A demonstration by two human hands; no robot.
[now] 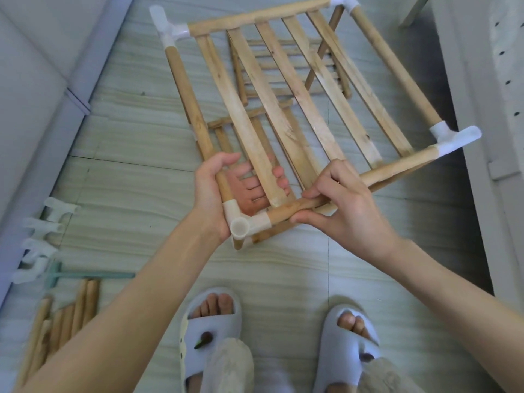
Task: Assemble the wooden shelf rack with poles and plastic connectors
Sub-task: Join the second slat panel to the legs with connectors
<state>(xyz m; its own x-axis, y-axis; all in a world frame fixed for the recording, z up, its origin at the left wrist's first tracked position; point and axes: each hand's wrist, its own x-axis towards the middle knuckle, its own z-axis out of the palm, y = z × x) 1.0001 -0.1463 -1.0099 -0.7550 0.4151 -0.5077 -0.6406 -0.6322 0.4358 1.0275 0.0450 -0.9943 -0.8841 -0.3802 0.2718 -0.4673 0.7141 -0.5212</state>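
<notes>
Fingers of left hand (215, 191) wrapped around left side pole (195, 114) just above near plastic connector (243, 222), fingertips seen through slats. Right hand (340, 205) clamped on front pole (391, 168), thumb beneath. Slatted shelf frame (297, 103) held tilted at frame centre, white connectors on corners. More slatted panels (283, 52) lying on floor beneath. Loose round poles (71, 316) and translucent connectors (42, 236) grouped lower left. Pale slippers (209, 336) at bottom.

No readable text, label, brand, number or sign appears on anything in view.
</notes>
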